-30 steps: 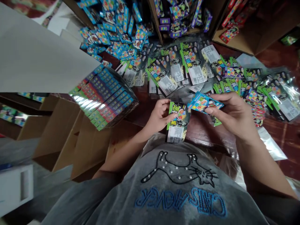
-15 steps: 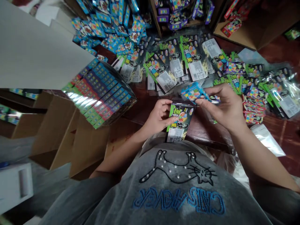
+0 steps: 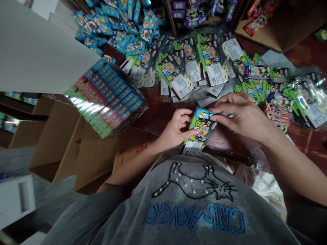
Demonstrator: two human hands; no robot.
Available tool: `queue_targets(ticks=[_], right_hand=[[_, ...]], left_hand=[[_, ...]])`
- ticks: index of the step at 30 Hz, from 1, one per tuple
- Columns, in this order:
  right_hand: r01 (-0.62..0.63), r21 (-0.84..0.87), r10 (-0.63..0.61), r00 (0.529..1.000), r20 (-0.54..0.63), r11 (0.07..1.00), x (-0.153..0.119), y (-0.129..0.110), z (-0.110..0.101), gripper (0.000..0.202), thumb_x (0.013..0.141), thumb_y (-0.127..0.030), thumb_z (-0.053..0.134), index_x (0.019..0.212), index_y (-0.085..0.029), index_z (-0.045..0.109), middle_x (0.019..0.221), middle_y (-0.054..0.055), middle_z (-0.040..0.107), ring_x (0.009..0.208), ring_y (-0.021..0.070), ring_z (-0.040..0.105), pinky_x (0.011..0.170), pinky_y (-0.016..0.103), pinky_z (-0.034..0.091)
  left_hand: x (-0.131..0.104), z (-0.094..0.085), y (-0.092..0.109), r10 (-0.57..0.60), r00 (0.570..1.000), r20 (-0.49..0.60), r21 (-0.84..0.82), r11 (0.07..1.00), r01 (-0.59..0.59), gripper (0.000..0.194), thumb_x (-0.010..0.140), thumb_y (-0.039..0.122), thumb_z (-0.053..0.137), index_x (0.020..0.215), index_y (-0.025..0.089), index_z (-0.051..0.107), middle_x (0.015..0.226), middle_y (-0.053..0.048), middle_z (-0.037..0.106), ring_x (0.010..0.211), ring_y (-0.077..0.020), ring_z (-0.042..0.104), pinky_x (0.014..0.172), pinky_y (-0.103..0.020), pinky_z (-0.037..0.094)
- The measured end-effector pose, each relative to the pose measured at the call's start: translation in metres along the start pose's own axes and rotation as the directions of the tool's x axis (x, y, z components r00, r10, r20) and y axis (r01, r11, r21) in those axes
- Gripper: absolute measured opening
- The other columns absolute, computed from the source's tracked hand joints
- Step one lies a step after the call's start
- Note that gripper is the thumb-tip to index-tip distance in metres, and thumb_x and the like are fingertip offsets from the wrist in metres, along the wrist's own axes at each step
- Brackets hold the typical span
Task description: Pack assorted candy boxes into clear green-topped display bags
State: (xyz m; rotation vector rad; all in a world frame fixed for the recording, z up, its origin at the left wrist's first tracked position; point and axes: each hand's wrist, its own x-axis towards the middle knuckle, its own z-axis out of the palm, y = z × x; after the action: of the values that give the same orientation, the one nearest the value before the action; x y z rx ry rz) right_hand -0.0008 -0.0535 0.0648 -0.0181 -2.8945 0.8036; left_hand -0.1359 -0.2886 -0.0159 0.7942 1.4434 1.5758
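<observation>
My left hand (image 3: 180,127) grips a black and green printed pouch (image 3: 196,144) close to my shirt, thumb on its front and fingers behind. A small blue packet (image 3: 202,113) sits partly inside the pouch's top opening. The fingers of my right hand (image 3: 235,114) are pinched on that packet's right end. More black and green pouches (image 3: 176,75) lie overlapping on the dark red table just beyond my hands. Small red packets (image 3: 277,114) are piled to the right of my right hand.
A box of stacked coloured packets (image 3: 109,98) stands at the left. Blue packets (image 3: 117,23) are heaped behind it. Cardboard boxes (image 3: 270,32) line the back, and open cartons (image 3: 56,136) stand low at the left.
My right hand has moved left and down, and the blue packet has gone from above the pouch partly into its opening. The pouch has shifted slightly right and tilted.
</observation>
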Motion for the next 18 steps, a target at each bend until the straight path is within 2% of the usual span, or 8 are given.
queue_targets(ticks=[2,6,9,12,14,15,17,18], right_hand=[[0.008,-0.036,-0.008,1.000,0.012,0.999,-0.001,-0.002,0.004,0.028,0.106,-0.047,0.061,0.126,-0.034,0.076,0.128,0.008,0.073,0.124,0.0304,0.069,0.123,0.066,0.039],[-0.005,-0.085,-0.003,0.995,-0.100,0.996,-0.003,-0.008,0.022,0.044,0.103,-0.052,0.064,0.138,-0.025,0.069,0.159,0.017,0.053,0.147,0.0364,0.054,0.129,0.072,0.030],[-0.010,-0.058,0.004,0.995,-0.096,0.998,-0.006,-0.010,0.037,0.033,0.105,-0.048,0.062,0.128,-0.027,0.073,0.169,0.014,0.045,0.152,0.0364,0.049,0.128,0.072,0.031],[-0.003,-0.047,-0.002,0.994,-0.114,0.999,-0.012,-0.008,0.049,0.034,0.104,-0.046,0.064,0.134,-0.032,0.071,0.175,0.009,0.036,0.159,0.0398,0.041,0.127,0.077,0.027],[-0.008,0.016,0.011,0.975,-0.222,1.000,-0.017,-0.005,0.056,0.043,0.099,-0.047,0.071,0.140,-0.035,0.066,0.172,0.009,0.038,0.158,0.0406,0.041,0.125,0.075,0.033],[-0.019,0.070,0.039,0.953,-0.299,0.997,-0.021,-0.003,0.060,0.046,0.096,-0.048,0.076,0.139,-0.034,0.065,0.166,0.011,0.045,0.154,0.0393,0.046,0.123,0.071,0.040],[-0.071,0.224,0.156,0.907,-0.390,0.972,-0.027,-0.002,0.069,0.043,0.093,-0.046,0.081,0.131,-0.032,0.066,0.141,0.011,0.062,0.137,0.0332,0.060,0.114,0.059,0.052],[-0.110,0.324,0.234,0.897,-0.374,0.940,-0.029,-0.002,0.074,0.038,0.093,-0.044,0.081,0.125,-0.031,0.066,0.128,0.009,0.067,0.126,0.0293,0.065,0.108,0.053,0.057]], left_hand=[[0.000,-0.001,0.000,0.001,1.000,-0.023,0.015,1.000,-0.001,0.068,0.084,0.039,0.089,0.130,0.026,0.040,0.106,-0.003,0.071,0.094,-0.0187,0.075,0.084,-0.033,0.061],[-0.002,-0.007,-0.003,0.034,0.997,-0.068,0.027,0.999,-0.032,0.075,0.083,0.042,0.090,0.135,0.030,0.038,0.114,-0.004,0.071,0.102,-0.0210,0.075,0.088,-0.036,0.062],[-0.004,-0.011,-0.006,0.048,0.998,-0.047,0.027,0.999,-0.047,0.072,0.085,0.040,0.089,0.136,0.030,0.038,0.114,-0.003,0.071,0.100,-0.0196,0.076,0.087,-0.035,0.062],[-0.004,-0.015,-0.009,0.085,0.995,-0.045,0.018,0.996,-0.084,0.067,0.088,0.036,0.087,0.136,0.030,0.041,0.116,-0.003,0.071,0.098,-0.0168,0.075,0.085,-0.030,0.062],[-0.003,-0.018,-0.012,0.118,0.991,-0.056,0.021,0.993,-0.117,0.064,0.088,0.035,0.087,0.135,0.030,0.043,0.117,-0.003,0.072,0.097,-0.0153,0.075,0.083,-0.027,0.061],[-0.002,-0.020,-0.013,0.130,0.990,-0.057,0.024,0.991,-0.128,0.062,0.089,0.034,0.087,0.134,0.030,0.045,0.116,-0.003,0.072,0.096,-0.0146,0.074,0.082,-0.025,0.061],[0.000,-0.021,-0.016,0.144,0.988,-0.047,0.028,0.989,-0.143,0.058,0.090,0.033,0.086,0.133,0.030,0.046,0.113,-0.002,0.072,0.093,-0.0133,0.074,0.079,-0.023,0.060],[0.000,-0.022,-0.017,0.149,0.988,-0.042,0.030,0.989,-0.148,0.057,0.091,0.033,0.085,0.132,0.030,0.046,0.113,-0.001,0.072,0.092,-0.0131,0.074,0.078,-0.022,0.060]])
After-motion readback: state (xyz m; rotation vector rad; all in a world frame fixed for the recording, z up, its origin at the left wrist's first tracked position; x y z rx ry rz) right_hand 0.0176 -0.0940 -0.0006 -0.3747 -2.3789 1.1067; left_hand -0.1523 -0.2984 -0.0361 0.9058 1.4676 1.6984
